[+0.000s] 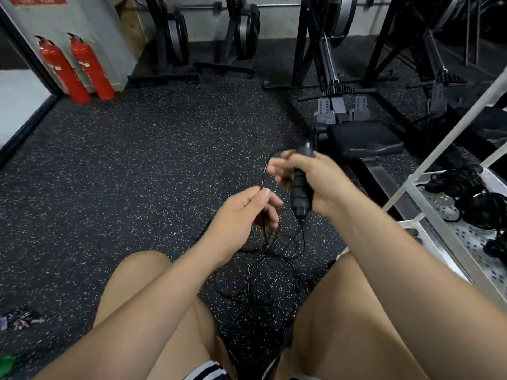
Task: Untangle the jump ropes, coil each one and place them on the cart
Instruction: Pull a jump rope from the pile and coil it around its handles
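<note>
My right hand (315, 182) grips the black handles of a jump rope (301, 193), held upright in front of me. My left hand (247, 212) pinches the thin black cord (264, 171), which arcs up from my fingers toward my right hand. More cord lies in a loose tangle (263, 286) on the floor between my knees. The white cart (428, 204) stands to my right, with several coiled black ropes (472, 198) on its perforated shelf.
Speckled black rubber floor (137, 165) spreads out ahead. A rowing machine (362, 138) sits just beyond my right hand. Two red fire extinguishers (76, 69) stand at the far left. Black machine frames (175, 45) line the back wall.
</note>
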### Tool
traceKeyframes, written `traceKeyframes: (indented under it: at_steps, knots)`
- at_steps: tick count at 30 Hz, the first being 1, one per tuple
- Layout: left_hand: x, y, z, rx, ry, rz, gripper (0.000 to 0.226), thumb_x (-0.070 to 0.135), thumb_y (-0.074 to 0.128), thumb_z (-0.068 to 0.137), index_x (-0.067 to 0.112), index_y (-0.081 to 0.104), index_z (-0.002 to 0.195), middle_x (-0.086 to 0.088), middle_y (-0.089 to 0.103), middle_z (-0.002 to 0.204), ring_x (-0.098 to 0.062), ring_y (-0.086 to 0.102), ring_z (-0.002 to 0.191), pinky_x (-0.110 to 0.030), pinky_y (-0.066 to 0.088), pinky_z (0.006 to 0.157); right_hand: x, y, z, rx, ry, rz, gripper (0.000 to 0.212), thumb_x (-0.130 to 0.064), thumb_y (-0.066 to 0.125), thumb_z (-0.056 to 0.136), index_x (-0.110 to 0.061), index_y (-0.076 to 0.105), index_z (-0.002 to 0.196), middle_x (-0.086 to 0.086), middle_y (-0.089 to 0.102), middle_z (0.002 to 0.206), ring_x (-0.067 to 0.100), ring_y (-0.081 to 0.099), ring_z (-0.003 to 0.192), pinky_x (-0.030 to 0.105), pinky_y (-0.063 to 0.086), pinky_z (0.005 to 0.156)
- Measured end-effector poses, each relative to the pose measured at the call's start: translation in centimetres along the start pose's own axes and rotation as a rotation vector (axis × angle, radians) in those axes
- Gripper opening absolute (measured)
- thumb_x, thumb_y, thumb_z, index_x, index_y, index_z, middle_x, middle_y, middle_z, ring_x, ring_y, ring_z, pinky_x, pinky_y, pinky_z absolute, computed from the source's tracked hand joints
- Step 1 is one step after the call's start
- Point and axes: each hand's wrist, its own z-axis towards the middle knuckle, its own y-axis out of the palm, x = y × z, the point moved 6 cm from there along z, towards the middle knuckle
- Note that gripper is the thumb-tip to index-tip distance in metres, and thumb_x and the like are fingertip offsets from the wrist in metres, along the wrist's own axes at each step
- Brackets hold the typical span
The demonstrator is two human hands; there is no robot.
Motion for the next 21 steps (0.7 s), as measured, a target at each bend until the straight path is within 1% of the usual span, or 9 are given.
traceKeyframes:
  at_steps: [1,4,6,8,10,13,16,18,21]
  knots:
    - [0.6,-0.4,0.3,0.024,0.016,-0.004,0.035,0.031,0.045,0.116,0.012,0.073,0.109,-0.01,0.076,0.091,-0.021,0.074,0.085,-0.032,0.055,0.086,1.1,0.0,-0.2,-0.026,0.012,-0.067,0.03,0.003,0.069,0.094,-0.001,0.065,0.123,0.014,0.081,0.114,0.029,0.079,0.108,0.046,0.062,0.098]
    - [2.1,-1.4,1.5,0.086,0.037,0.0,0.037,0.031,0.045,0.116,0.01,0.073,0.107,-0.012,0.076,0.09,-0.017,0.073,0.084,-0.035,0.055,0.09,4.1,0.5,-1.4,-0.1,0.013,-0.21,0.023,0.0,0.07,0.087,-0.008,0.07,0.108,0.01,0.077,0.1,0.029,0.071,0.097,0.054,0.056,0.1]
    - [2.5,-1.9,2.2,0.107,0.022,-0.065,0.037,0.03,0.045,0.116,0.006,0.072,0.109,-0.011,0.072,0.086,-0.02,0.07,0.081,-0.037,0.059,0.082,5.6,0.8,-1.8,-0.123,0.0,-0.186,0.029,0.008,0.066,0.085,-0.004,0.067,0.112,0.015,0.076,0.1,0.032,0.073,0.097,0.059,0.055,0.101]
    - [2.7,-2.5,2.8,0.127,0.0,-0.113,0.038,0.031,0.045,0.116,0.004,0.071,0.111,-0.008,0.069,0.087,-0.022,0.067,0.08,-0.035,0.057,0.072,6.6,1.1,-2.3,-0.121,-0.01,-0.172,0.034,0.014,0.064,0.089,0.005,0.063,0.121,0.021,0.08,0.11,0.039,0.078,0.106,0.057,0.056,0.104]
    - [2.8,-2.9,3.3,0.133,-0.006,-0.121,0.039,0.034,0.045,0.116,0.006,0.072,0.112,-0.006,0.07,0.089,-0.02,0.067,0.082,-0.038,0.052,0.075,7.1,1.0,-2.8,-0.117,-0.025,-0.223,0.029,0.011,0.067,0.094,0.007,0.061,0.122,0.02,0.081,0.111,0.037,0.078,0.109,0.05,0.057,0.1]
    - [3.1,-3.5,4.0,0.154,-0.004,-0.133,0.04,0.038,0.045,0.115,0.012,0.074,0.11,-0.002,0.072,0.091,-0.016,0.069,0.084,-0.041,0.049,0.082,7.7,1.0,-3.3,-0.115,-0.072,-0.38,0.024,0.002,0.076,0.094,0.005,0.062,0.113,0.017,0.082,0.106,0.025,0.081,0.102,0.04,0.06,0.094]
    - [2.6,-4.9,5.0,0.263,-0.022,-0.229,0.038,0.04,0.046,0.115,0.015,0.075,0.11,0.0,0.073,0.093,-0.015,0.071,0.088,-0.036,0.056,0.08,7.7,1.1,-3.5,-0.097,-0.13,-0.507,0.031,-0.014,0.085,0.09,-0.001,0.063,0.107,0.014,0.081,0.101,0.023,0.081,0.099,0.058,0.061,0.097]
    - [1.6,-5.9,5.5,0.352,-0.056,-0.268,0.04,0.042,0.047,0.115,0.013,0.075,0.113,-0.002,0.076,0.097,-0.015,0.073,0.09,-0.034,0.058,0.08,7.2,0.9,-3.7,-0.071,-0.168,-0.53,0.031,-0.022,0.087,0.087,-0.008,0.066,0.105,0.01,0.082,0.097,0.031,0.081,0.096,0.063,0.06,0.094]
    - [-0.5,-6.3,5.5,0.377,-0.145,-0.27,0.047,0.05,0.048,0.113,0.011,0.074,0.117,-0.004,0.077,0.101,-0.016,0.074,0.091,-0.035,0.059,0.081,6.1,1.1,-3.7,-0.062,-0.172,-0.438,0.026,-0.006,0.083,0.092,-0.004,0.065,0.112,0.015,0.082,0.095,0.044,0.078,0.095,0.058,0.062,0.084]
